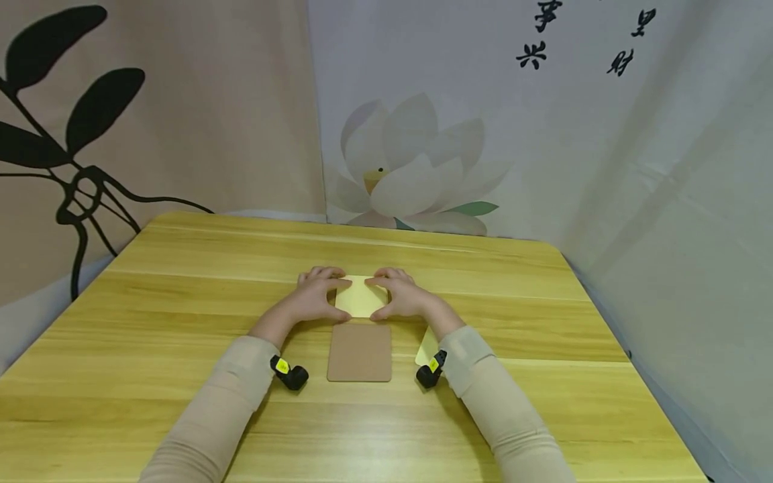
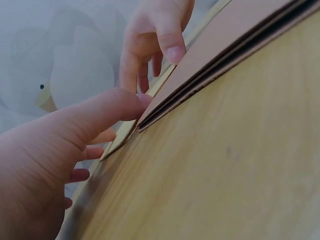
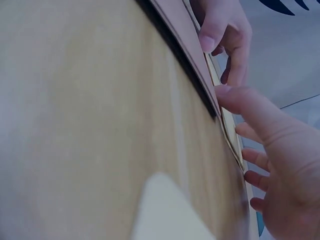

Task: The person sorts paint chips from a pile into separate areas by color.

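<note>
Past the middle of the table, a thin pale yellow square board (image 1: 362, 298) lies between both hands. My left hand (image 1: 315, 295) grips its left side, thumb at the near corner and fingers at the far edge. My right hand (image 1: 401, 294) grips the right side the same way. Just nearer to me is a brown square board (image 1: 359, 353) with rounded corners; in the left wrist view its edge (image 2: 220, 62) shows layers with a dark gap between. The thumbs sit close beside that brown edge in both wrist views.
A second pale yellow piece (image 1: 427, 347) lies near my right wrist, partly hidden by the sleeve. The wooden table (image 1: 338, 429) reaches back to a curtain (image 1: 260, 121) printed with plants and a lotus. Small black cameras (image 1: 292, 377) are strapped to both wrists.
</note>
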Tool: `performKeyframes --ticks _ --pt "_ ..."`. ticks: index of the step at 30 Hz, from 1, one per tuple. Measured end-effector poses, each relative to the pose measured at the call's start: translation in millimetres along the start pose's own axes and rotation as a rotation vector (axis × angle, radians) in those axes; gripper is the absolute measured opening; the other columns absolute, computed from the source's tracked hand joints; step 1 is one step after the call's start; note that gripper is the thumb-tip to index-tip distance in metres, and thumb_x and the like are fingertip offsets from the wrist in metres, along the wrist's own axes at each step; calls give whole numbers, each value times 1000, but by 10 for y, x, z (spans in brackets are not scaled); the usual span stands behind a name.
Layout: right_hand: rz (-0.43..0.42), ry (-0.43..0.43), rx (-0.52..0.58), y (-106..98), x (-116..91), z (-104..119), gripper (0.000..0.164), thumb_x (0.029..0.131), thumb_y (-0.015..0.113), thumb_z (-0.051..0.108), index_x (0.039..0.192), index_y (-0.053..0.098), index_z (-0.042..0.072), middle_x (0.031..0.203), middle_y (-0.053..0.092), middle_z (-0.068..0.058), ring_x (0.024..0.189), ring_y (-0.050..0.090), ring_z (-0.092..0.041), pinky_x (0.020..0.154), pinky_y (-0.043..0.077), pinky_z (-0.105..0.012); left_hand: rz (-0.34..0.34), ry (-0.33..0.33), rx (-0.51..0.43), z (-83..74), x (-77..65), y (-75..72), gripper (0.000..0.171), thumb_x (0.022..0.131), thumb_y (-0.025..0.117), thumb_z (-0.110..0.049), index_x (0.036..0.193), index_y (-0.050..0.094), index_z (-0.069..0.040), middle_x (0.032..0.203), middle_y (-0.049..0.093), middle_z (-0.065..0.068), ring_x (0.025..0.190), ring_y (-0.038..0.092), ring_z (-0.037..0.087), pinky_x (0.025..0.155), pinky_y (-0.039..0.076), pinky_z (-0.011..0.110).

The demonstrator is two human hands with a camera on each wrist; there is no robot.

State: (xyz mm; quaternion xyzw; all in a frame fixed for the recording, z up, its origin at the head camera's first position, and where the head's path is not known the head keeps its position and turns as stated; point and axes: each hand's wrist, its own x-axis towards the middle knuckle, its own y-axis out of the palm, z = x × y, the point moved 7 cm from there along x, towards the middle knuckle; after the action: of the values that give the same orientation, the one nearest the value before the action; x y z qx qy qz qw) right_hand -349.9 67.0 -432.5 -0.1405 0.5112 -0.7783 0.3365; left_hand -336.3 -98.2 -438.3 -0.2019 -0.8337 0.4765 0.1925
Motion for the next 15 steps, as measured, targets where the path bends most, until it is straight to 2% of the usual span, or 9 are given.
performKeyframes --ticks 6,15 --pt "7 2 1 -3 -16 25 79 81 75 41 147 40 16 150 28 -9 137 21 -30 108 17 -50 11 -10 -10 4 -14 -2 79 73 77 -50 137 54 -9 145 38 13 132 25 38 98 15 59" --pt "-64 35 40 -49 -147 -6 84 79 74 50 148 39 18 153 25 -9 140 16 -28 109 13 -51 -12 11 -36 -65 -7 -27 80 73 77 -52 137 54 -10 147 36 11 133 25 34 99 15 56"
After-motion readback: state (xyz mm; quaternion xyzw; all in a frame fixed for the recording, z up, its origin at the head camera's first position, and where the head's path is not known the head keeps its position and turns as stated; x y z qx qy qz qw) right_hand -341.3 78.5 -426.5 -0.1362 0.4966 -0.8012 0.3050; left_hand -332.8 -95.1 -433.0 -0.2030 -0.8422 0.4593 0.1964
